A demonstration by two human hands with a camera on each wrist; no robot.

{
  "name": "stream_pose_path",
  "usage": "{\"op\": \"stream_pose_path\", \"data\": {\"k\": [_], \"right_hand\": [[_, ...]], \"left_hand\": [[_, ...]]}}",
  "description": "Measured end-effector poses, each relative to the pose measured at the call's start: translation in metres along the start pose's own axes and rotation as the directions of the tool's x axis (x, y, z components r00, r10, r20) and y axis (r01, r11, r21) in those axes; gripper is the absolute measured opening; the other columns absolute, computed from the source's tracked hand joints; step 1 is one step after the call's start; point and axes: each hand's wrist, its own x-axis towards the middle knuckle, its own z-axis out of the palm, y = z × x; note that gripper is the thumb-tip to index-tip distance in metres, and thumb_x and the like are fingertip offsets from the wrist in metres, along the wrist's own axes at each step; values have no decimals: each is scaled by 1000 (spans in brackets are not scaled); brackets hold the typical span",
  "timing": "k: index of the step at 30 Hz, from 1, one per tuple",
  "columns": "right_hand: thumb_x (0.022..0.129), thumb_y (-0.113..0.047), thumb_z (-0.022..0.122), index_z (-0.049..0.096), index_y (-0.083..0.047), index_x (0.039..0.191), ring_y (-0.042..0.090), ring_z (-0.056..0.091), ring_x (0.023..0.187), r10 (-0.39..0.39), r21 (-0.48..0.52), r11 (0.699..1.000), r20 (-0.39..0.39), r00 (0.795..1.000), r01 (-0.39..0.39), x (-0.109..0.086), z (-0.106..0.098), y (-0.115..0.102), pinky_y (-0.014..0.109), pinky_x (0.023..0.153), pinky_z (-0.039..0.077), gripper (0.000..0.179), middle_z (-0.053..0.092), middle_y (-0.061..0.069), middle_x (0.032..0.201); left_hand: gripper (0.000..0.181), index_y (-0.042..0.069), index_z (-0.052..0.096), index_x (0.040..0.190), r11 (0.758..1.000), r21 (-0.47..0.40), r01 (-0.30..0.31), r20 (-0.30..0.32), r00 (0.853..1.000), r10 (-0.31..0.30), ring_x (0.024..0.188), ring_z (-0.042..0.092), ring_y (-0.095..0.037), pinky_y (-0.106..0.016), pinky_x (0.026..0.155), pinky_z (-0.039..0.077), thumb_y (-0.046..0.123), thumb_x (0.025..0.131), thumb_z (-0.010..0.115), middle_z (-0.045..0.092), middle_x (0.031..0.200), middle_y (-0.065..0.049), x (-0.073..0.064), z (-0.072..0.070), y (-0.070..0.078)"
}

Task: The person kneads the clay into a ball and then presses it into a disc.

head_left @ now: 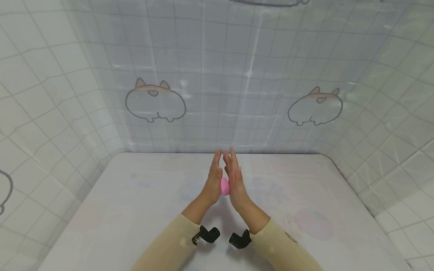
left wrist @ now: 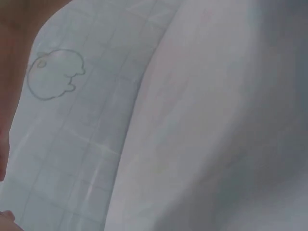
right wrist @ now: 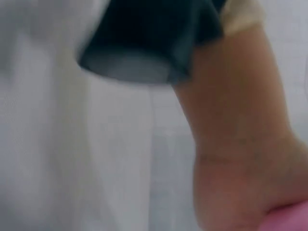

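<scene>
A smooth pink lump (head_left: 225, 186), soft-looking like modelling clay, is pressed between two palms in the head view. My left hand (head_left: 213, 184) stands on its left side with the fingers straight and pointing away. On the other side my right hand (head_left: 236, 186) faces it, fingers likewise extended. The fingertips of both hands lean close together above the lump. Part of the pink lump (right wrist: 288, 221) shows at the lower right corner of the right wrist view, against a palm. The palms hide much of it.
Both hands are over a pale table (head_left: 152, 233) with faint coloured prints. Behind it hangs a gridded sheet (head_left: 220, 75) with cartoon animal drawings, also along both sides. Black wrist cameras (head_left: 210, 235) sit at the beige sleeves (head_left: 169, 244).
</scene>
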Motion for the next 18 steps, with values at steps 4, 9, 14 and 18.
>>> {"op": "stream_pose_path", "data": {"k": [4,9,14,18], "right_hand": [[102,-65,16,-1,-26,162,22,7,153,6,-67,998,-63,998,-10,7,-4,-1,56,119,1,73,12,4,167],[100,-70,19,-1,-29,162,23,6,153,23,-144,989,-99,995,-37,16,-7,0,65,115,-1,77,12,2,167],[96,-77,21,-3,-30,161,22,3,153,16,-222,974,-79,997,-33,23,-13,7,69,113,2,84,8,-1,167],[95,-78,22,-4,-30,161,21,3,153,32,-307,950,-56,998,-48,25,-19,14,68,114,7,86,6,-2,167]], "left_hand": [[95,13,4,162,1000,20,-19,43,999,18,153,3,-30,-69,114,8,79,93,8,4,168,-9,-4,7,-1],[94,17,2,162,998,-62,-15,86,996,21,152,11,-35,-73,111,13,80,92,7,3,168,-6,-10,12,2],[84,19,0,162,986,-168,-18,110,993,37,151,11,-37,-70,113,9,72,98,6,0,168,-5,-13,12,8],[87,17,-1,162,962,-273,1,115,993,31,151,7,-37,-68,115,5,75,97,9,-3,168,-8,-14,11,10]]}}
